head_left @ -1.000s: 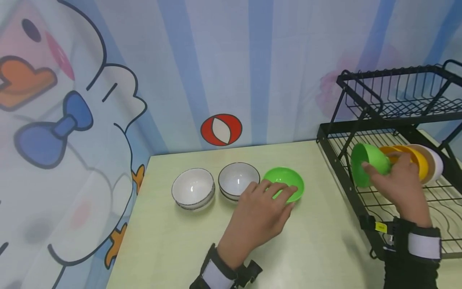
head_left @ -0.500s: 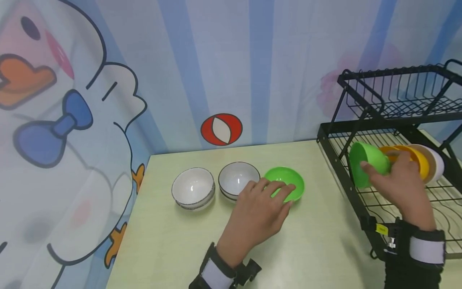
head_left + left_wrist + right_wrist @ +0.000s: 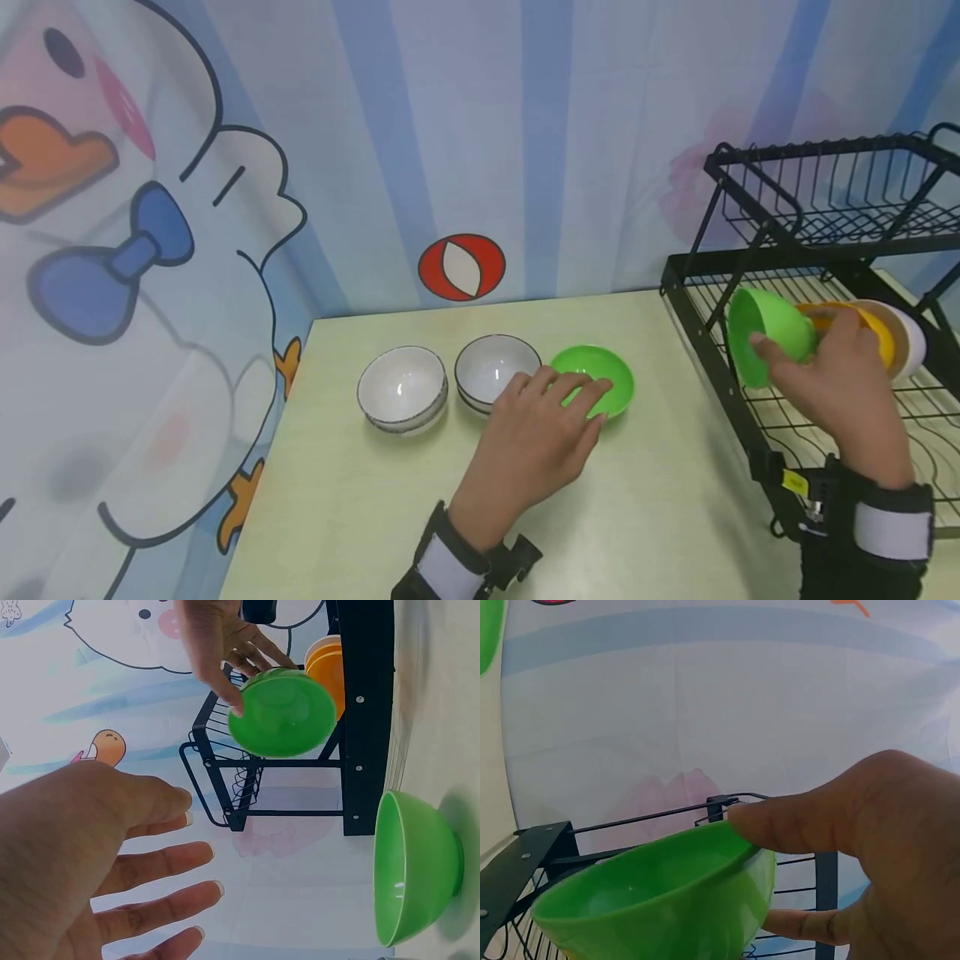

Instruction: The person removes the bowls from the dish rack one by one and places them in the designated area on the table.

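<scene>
My right hand [image 3: 855, 392] pinches a green bowl [image 3: 780, 329] between thumb and fingers over the lower rack tier. The bowl is tilted on its side, its mouth facing left. Right behind it stand yellow-orange bowls [image 3: 883, 329] and a white bowl [image 3: 913, 342], partly covered by the hand. In the right wrist view the thumb lies on the rim of the held bowl [image 3: 682, 900]. My left hand [image 3: 532, 450] hovers with loosely spread fingers beside a second green bowl [image 3: 603, 367] on the table; the left wrist view shows a gap between fingers and that bowl [image 3: 420, 870].
A black two-tier dish rack [image 3: 705, 383] stands at the right, its upper basket [image 3: 840, 158] above the right hand. Left of the green table bowl are stacked white bowls [image 3: 401, 387] and a dark-rimmed white bowl stack [image 3: 495, 367]. A patterned cloth backdrop [image 3: 480, 125] closes off the table's back.
My right hand and the green bowl in it have shifted slightly up and right, the bowl tipping a little more. The left hand has hardly moved.
</scene>
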Demonstrator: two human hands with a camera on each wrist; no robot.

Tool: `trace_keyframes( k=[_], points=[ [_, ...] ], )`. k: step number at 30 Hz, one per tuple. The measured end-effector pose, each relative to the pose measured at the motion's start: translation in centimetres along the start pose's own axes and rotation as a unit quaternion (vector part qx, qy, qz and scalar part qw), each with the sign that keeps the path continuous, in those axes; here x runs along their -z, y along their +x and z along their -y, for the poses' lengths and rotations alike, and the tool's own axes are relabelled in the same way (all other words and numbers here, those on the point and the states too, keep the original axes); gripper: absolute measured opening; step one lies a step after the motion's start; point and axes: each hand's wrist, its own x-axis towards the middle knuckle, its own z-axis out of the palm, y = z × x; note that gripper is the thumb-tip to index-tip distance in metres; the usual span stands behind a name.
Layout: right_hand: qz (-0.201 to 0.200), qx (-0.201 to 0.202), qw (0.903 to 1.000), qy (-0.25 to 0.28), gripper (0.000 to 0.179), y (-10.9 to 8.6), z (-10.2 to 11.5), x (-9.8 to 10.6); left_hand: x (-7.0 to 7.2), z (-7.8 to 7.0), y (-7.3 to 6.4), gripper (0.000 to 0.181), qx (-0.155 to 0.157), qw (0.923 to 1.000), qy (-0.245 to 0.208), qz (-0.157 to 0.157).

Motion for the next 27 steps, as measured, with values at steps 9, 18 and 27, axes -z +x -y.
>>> trace_keyframes(
  k=[9, 18, 27],
  points=[
    [0.044, 0.037, 0.9976, 0.039, 0.092, -0.2, 1.7, -0.7, 0.0, 0.1, 0.0, 0.03, 0.001, 0.9999, -0.001, -0.014],
    [0.063, 0.073, 0.9933, 0.064, 0.088, -0.3, 3.6, -2.2, -0.2, 0.3, -0.2, 0.031, 0.007, 0.9998, 0.005, -0.015],
    [0.102, 0.064, 0.9843, 0.129, 0.09, 0.0, 4.3, -3.2, -0.4, 0.5, -0.3, 0.033, 0.014, 0.9998, 0.009, -0.008]
  ],
)
